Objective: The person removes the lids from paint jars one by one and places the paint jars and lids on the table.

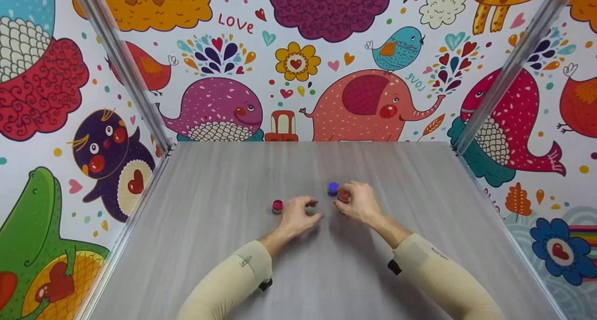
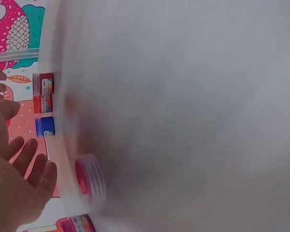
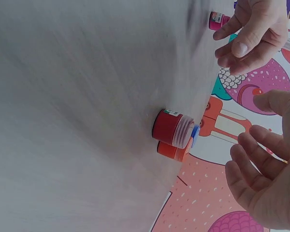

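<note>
My left hand is over the table, its fingers relaxed and apart with nothing between them. Just left of it a small magenta paint pot stands upright. My right hand hovers by a red paint pot, thumb and fingers loosely spread around it in the head view. In the right wrist view, the fingers of the right hand show apart, clear of the red pot. An orange pot stands against the red one. Close to these is a blue pot.
A grey wood-grain table lies under the hands. Printed cartoon walls rise behind it and on both sides, with metal rails at the corners. Near the left wrist camera sits a clear ridged round piece with pink inside.
</note>
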Tool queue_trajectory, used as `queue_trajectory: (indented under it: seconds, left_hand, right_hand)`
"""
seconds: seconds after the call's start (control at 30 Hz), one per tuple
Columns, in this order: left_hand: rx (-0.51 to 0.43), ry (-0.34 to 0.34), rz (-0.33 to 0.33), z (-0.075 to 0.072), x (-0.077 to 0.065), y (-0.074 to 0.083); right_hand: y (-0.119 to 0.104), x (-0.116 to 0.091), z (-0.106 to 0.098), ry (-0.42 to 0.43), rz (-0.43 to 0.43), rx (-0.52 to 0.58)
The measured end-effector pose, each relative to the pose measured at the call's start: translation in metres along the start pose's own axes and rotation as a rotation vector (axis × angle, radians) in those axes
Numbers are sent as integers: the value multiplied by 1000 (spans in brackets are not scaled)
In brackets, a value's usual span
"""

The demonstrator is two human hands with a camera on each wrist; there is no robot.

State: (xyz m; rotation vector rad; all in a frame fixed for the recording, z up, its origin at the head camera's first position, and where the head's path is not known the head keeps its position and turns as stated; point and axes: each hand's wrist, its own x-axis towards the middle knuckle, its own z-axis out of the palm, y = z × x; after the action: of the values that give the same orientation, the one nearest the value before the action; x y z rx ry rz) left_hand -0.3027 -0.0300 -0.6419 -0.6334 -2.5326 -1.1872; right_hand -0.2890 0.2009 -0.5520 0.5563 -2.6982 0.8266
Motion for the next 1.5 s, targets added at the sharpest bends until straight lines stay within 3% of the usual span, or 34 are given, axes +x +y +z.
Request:
queue_trajectory:
  seconds: [0.27, 0.37, 0.5, 0.57, 0.63, 0.9, 1.1, 1.33, 1.5]
  left_hand:
    - [-36, -72, -21, 1, 5, 21]
    - [7, -63, 9, 14, 5, 12]
    - [46, -121, -67, 13, 8, 26]
    - [39, -160, -127, 5, 9, 43]
    - [51, -172, -150, 5, 9, 47]
    - [135, -203, -171, 11, 12, 49]
    - [139, -219, -186, 16, 15, 50]
    - [100, -148, -117, 38, 18, 36]
    - [133, -132, -93, 51, 22, 28]
  right_hand:
    - [7, -3, 3, 35, -5, -47]
    - [10, -5, 2, 26, 25, -74]
    - [12, -8, 1, 1, 68, -92]
    - [14, -8, 1, -7, 74, -97]
    - [15, -10, 1, -9, 80, -102]
    - [20, -17, 2, -8, 72, -101]
    - [25, -18, 6, -11, 103, -112]
    - [28, -20, 8, -31, 143, -95]
    - [29, -19, 7, -55, 176, -118]
